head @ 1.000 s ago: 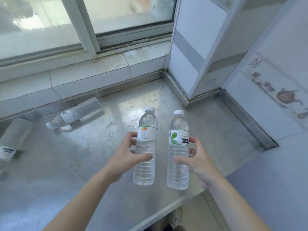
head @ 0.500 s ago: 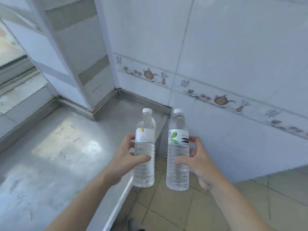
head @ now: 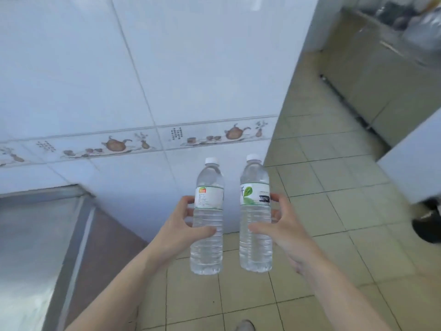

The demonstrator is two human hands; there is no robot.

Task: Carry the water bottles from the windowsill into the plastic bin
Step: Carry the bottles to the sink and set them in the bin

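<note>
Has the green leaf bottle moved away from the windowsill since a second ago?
Yes. The green leaf bottle, held in the right hand, was over the sill; now it is over floor tiles, with the sill edge off to the left.

2 clear, white-capped bottles [head: 207, 225], green-printed labels; white wall [head: 191, 68], brown teapot border.

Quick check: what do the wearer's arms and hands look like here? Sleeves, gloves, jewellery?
Both forearms are bare, no sleeves in frame. The left hand and right hand wear no gloves, and no rings, watch or bands show on the fingers or wrists.
</note>
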